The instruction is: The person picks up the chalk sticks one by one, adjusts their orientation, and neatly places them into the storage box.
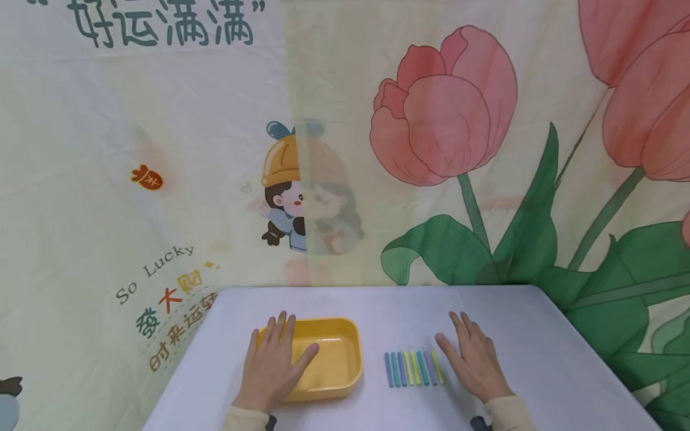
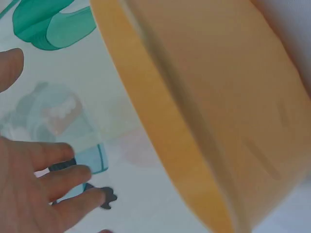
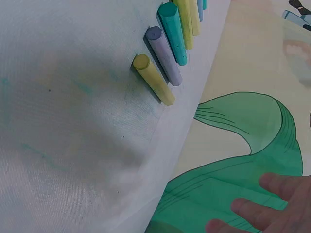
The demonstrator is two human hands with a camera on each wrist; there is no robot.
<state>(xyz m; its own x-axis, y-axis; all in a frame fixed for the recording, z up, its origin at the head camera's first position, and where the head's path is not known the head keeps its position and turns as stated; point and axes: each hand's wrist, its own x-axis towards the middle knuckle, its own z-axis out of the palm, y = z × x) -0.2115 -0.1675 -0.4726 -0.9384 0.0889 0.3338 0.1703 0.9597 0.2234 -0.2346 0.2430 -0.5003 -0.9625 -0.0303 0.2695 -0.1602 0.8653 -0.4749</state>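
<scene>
A yellow plastic tray (image 1: 360, 359) sits left of centre on the white table. My left hand (image 1: 272, 365) spreads its straight fingers over the tray's left side, holding nothing; whether it touches the rim I cannot tell. In the left wrist view, the tray's outer wall (image 2: 233, 97) looms large beside that hand (image 2: 29, 189). Several sticks of chalk (image 1: 415, 368) in purple, teal and yellow lie in a row right of the tray. Just right of the row is my right hand (image 1: 474, 362), fingers extended and holding nothing. The end yellow chalk stick (image 3: 153, 80) is the closest to it.
Behind the white table (image 1: 399, 308) hangs a printed cloth (image 1: 345, 72) with tulips, a cartoon figure and lettering. Faint teal chalk marks (image 3: 82, 86) show on the table surface in the right wrist view.
</scene>
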